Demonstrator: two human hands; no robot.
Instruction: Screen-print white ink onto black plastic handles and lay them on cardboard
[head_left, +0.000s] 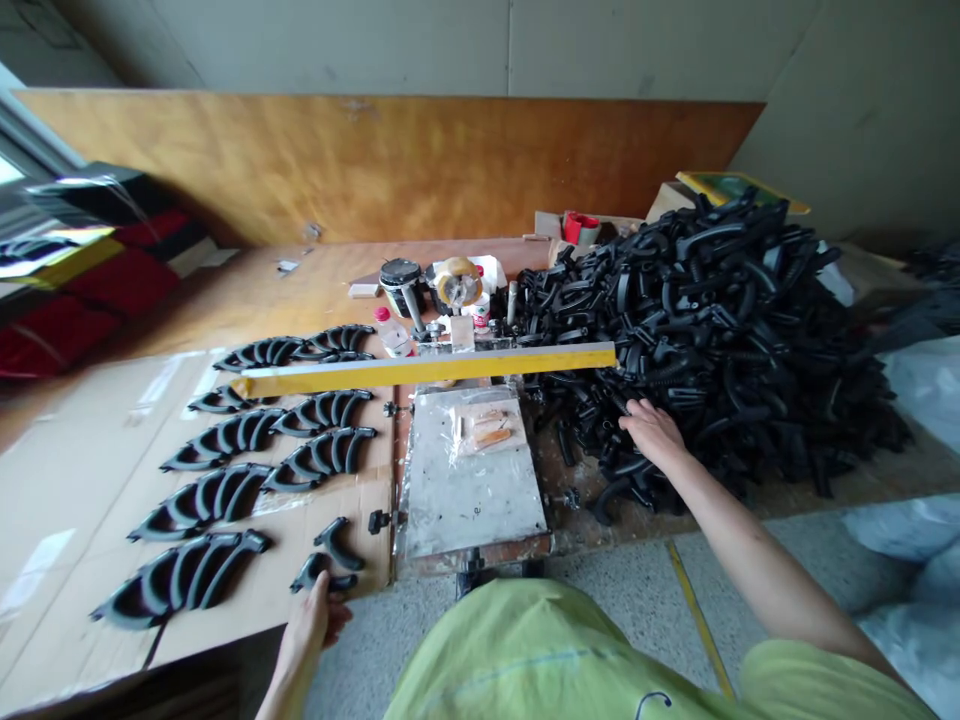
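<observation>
My left hand [311, 625] is closed on a curved black plastic handle [324, 577] lying on the cardboard sheet [90, 480] near its front edge; a second loose handle [339, 541] lies just beyond. My right hand [654, 430] reaches out palm down, fingers closed into the front of a big heap of black plastic handles [712, 330]. Whether it grips one I cannot tell for sure. Rows of nested black handles [225, 490] lie in fans across the cardboard to the left.
A metal plate [472, 490] with a plastic bag on it sits in front of me under a long yellow bar [427, 368]. Behind it stand a tape roll [459, 282], tins and a small bottle [391, 332]. A wooden board leans at the back. Red and black items lie far left.
</observation>
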